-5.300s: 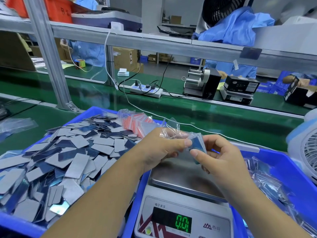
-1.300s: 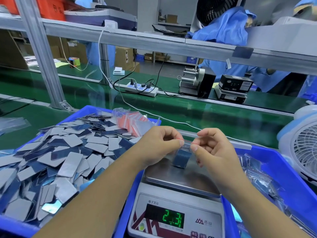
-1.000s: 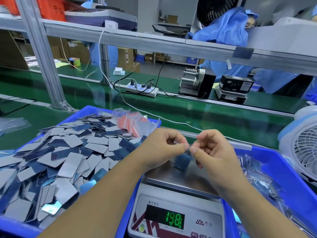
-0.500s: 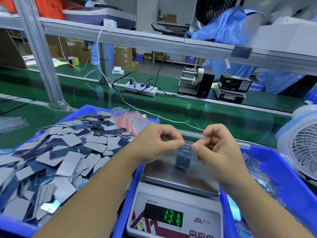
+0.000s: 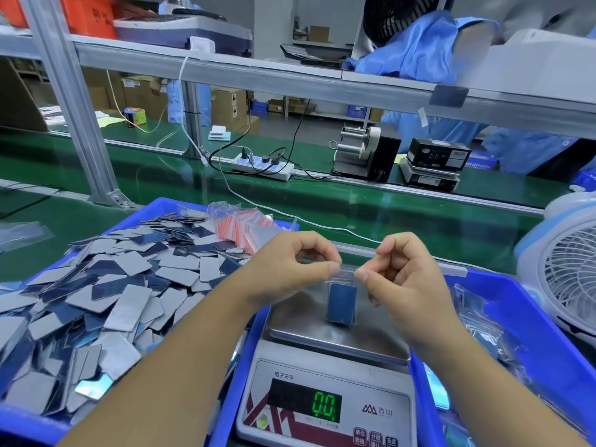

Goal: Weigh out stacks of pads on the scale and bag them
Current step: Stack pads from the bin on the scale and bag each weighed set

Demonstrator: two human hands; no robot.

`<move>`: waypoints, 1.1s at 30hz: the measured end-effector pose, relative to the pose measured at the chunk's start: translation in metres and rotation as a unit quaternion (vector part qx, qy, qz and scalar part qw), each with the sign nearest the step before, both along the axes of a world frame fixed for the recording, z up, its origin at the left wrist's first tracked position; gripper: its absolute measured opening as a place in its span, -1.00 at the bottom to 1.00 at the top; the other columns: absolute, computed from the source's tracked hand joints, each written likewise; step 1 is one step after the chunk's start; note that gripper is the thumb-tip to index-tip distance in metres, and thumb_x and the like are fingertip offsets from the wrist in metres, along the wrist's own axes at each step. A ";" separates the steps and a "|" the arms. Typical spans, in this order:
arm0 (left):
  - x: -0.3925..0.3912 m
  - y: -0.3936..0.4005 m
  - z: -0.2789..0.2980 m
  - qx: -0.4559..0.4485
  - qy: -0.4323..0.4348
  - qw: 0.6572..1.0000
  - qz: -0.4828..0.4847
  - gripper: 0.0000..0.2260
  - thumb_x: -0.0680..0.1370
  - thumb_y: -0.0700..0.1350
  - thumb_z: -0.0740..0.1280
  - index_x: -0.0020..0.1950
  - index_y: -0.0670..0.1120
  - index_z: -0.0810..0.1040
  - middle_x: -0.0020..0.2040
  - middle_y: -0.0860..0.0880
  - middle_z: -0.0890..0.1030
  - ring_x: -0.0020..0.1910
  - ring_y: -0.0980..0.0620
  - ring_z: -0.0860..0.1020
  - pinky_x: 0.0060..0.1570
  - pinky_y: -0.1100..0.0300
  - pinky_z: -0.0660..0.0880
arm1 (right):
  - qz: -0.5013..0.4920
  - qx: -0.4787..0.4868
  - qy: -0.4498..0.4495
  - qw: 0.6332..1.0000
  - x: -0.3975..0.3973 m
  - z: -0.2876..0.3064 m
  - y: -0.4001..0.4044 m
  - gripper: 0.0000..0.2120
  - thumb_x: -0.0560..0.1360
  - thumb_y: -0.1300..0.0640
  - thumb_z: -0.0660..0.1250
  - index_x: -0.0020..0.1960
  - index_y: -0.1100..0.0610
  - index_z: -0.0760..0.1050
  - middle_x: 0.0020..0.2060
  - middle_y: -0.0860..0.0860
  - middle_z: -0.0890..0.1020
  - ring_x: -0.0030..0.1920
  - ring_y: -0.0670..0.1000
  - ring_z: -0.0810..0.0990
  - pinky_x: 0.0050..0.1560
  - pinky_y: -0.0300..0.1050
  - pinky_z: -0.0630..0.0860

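Observation:
A small clear bag (image 5: pixel 342 303) with a stack of blue pads inside hangs just above the steel pan of the scale (image 5: pixel 335 337). My left hand (image 5: pixel 290 269) pinches the bag's top edge on the left, and my right hand (image 5: pixel 403 275) pinches it on the right. The scale's green display (image 5: pixel 326 407) reads 0.0. A blue bin (image 5: pixel 180 204) at the left is heaped with loose grey and blue pads (image 5: pixel 106 291). A bundle of empty red-striped bags (image 5: pixel 245 227) lies at the bin's far corner.
A blue bin (image 5: pixel 529 321) at the right holds filled clear bags. A white fan (image 5: pixel 564 266) stands at the far right. Beyond lie the green conveyor belt (image 5: pixel 354 201), a power strip (image 5: pixel 263 166), a label dispenser (image 5: pixel 364 156) and people in blue coats.
My hands slid apart along the bag's top edge and lifted the bag slightly. The scale reading fell from 13.1 to 0.0.

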State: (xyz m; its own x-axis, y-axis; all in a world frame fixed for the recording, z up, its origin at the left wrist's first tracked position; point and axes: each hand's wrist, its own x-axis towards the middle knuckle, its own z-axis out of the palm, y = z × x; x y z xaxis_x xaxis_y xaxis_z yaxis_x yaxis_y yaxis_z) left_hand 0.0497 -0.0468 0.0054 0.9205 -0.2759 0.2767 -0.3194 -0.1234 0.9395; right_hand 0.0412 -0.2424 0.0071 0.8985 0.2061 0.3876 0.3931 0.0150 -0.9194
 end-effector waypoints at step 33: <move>0.009 0.010 -0.010 0.051 -0.017 0.989 0.141 -0.81 0.51 0.00 0.30 -0.28 0.02 0.60 -0.38 0.11 0.50 -0.36 0.12 0.38 -0.36 0.33 0.31 | -0.099 -0.166 0.133 0.972 0.021 -0.017 -0.016 -0.84 0.53 0.29 0.33 -0.02 0.04 0.53 -0.35 -0.03 0.67 -0.51 0.00 0.54 -0.48 -0.14 0.50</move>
